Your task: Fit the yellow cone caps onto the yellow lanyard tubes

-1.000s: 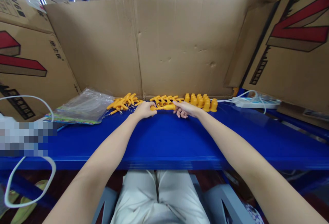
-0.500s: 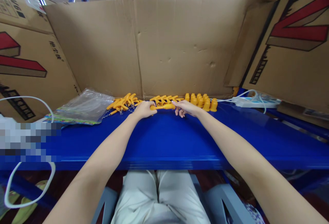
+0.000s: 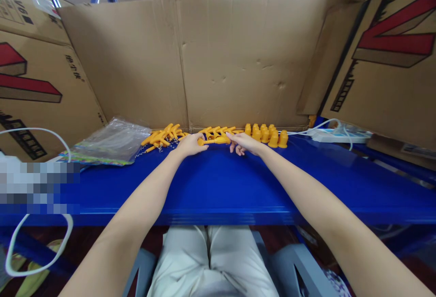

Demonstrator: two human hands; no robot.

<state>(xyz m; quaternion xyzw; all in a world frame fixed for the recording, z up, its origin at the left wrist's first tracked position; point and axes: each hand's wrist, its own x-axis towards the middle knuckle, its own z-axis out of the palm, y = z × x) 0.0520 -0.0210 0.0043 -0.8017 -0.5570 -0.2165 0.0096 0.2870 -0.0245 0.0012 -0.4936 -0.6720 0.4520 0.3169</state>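
Observation:
Between my two hands, just above the blue table [image 3: 218, 183], lies a slim yellow plastic piece [image 3: 218, 140] with a ribbed stem, held level. My left hand [image 3: 189, 145] is closed around its left end. At its right end my right hand [image 3: 243, 142] pinches it between thumb and finger, the other fingers curled below. Behind it lies a row of yellow branched pieces [image 3: 221, 130]. Left of my left hand is a heap of similar yellow branched pieces [image 3: 165, 134] with small chains. Several yellow bell-shaped caps [image 3: 272, 136] stand to the right of my right hand.
Clear plastic bags [image 3: 112, 142] lie at the left. A tall cardboard sheet [image 3: 238, 61] closes off the back, with printed cardboard boxes [image 3: 398, 74] at both sides. A white power strip [image 3: 340, 136] with cables sits at the back right. A white cable loop hangs front left.
Both hands have shifted very slightly to the left with the yellow piece between them. The heap, the row and the caps stay where they were.

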